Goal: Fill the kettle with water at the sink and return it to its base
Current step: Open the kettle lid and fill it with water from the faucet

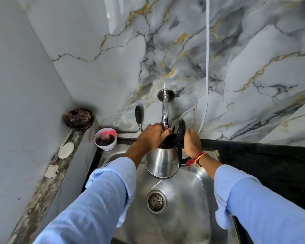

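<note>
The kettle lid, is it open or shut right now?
Open. The black lid stands flipped up at the back of the steel kettle, leaving its dark mouth exposed under the tap.

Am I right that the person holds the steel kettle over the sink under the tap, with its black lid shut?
Not quite: the head view shows the black lid flipped open, standing up above the kettle's mouth. The rest holds: the steel kettle is over the sink under the tap, with the right hand at its handle and the left hand at the rim by the tap.
</note>
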`<state>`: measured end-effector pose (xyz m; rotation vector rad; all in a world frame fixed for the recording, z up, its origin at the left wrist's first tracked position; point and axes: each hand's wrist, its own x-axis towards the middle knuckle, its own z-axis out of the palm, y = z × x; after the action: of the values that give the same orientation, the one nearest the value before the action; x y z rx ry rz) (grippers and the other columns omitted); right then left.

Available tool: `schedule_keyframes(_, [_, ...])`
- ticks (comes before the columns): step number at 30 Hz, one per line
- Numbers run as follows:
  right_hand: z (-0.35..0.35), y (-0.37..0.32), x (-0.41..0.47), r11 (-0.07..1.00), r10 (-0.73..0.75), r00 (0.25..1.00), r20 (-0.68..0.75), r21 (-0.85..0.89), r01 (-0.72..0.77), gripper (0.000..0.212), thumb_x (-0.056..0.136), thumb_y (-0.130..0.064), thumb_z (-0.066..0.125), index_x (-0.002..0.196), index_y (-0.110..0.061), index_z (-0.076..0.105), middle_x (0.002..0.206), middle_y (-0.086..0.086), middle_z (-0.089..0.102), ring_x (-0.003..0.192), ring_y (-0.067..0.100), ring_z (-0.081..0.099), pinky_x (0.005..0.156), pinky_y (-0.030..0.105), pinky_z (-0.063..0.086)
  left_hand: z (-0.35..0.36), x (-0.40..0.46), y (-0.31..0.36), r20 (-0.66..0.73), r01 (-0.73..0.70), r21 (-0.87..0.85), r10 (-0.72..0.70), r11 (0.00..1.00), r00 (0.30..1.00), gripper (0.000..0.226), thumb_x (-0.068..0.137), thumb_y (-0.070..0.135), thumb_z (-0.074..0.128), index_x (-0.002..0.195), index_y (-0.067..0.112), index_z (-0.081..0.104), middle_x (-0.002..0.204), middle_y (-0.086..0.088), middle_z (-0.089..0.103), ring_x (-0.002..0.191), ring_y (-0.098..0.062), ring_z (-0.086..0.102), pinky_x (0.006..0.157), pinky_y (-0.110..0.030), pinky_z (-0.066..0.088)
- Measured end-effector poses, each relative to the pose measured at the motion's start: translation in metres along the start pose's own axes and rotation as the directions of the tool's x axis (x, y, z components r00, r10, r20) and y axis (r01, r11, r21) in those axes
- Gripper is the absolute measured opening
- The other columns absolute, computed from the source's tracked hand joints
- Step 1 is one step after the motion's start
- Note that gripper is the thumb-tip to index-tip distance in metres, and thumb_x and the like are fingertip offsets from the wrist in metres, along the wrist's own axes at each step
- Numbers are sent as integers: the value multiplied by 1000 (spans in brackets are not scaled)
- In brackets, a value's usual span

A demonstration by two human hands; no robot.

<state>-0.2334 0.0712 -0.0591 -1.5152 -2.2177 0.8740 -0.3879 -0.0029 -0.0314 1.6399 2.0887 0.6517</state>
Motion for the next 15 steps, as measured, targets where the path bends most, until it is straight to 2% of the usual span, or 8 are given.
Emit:
schedule_keyframes(2, [-1,1,0,999,-26,1000,6,-30,26,26,95,-6,51,119,2,53,99,28,61,94,41,58,77,48,53,-1,0,-7,26,-30,12,30,999,999,48,103,53,45,121,10,58,123,-19,67,118,-37,60,101,-44,41])
schedule_keyframes(5, [-4,3,4,999,-45,998,-45,-31,44,27,99,-13,42,120,2,52,106,29,59,100,43,56,84,49,49,6,-13,-21,37,3,26,-4,1000,999,79,99,65,40,156,10,30,157,-16,44,147,-30,39,121,-52,28])
schedule_keyframes(7, [-10,3,6,999,10,998,-54,-37,-12,32,101,-16,34,119,4,52,113,29,58,106,43,54,90,50,44,14,-26,-31,23,3,104,-5,995,1000,93,95,72,36,162,10,16,168,-11,25,156,-23,21,128,-48,15])
schedule_keyframes(8, [-10,2,5,1000,0,998,-68,-20,-1,30,101,-14,37,119,4,52,110,29,58,104,43,55,88,49,45,20,-32,-36,21,-6,154,3,988,1000,99,92,77,34,162,11,13,170,-9,19,158,-20,15,129,-47,11])
schedule_keyframes(10, [-9,3,-1,999,-37,997,-74,-16,36,25,99,-11,45,117,4,54,100,26,60,97,41,58,78,44,50,28,-43,-40,25,-21,238,16,971,1000,111,85,87,28,163,11,8,172,-6,11,159,-16,7,129,-46,6])
schedule_keyframes(12, [-12,2,-1,997,-67,996,-65,-46,64,29,102,-17,39,113,3,56,97,21,59,97,39,58,76,40,47,35,-49,-41,-8,-16,283,19,959,1000,120,78,94,26,163,11,6,172,-5,9,159,-15,4,129,-48,4])
schedule_keyframes(15, [-14,3,8,987,-36,999,3,-157,36,36,102,-17,29,121,4,51,118,28,56,112,41,51,93,47,38,38,-52,-37,-59,18,334,2,942,998,126,74,97,23,163,10,5,172,-7,9,159,-17,4,129,-50,3])
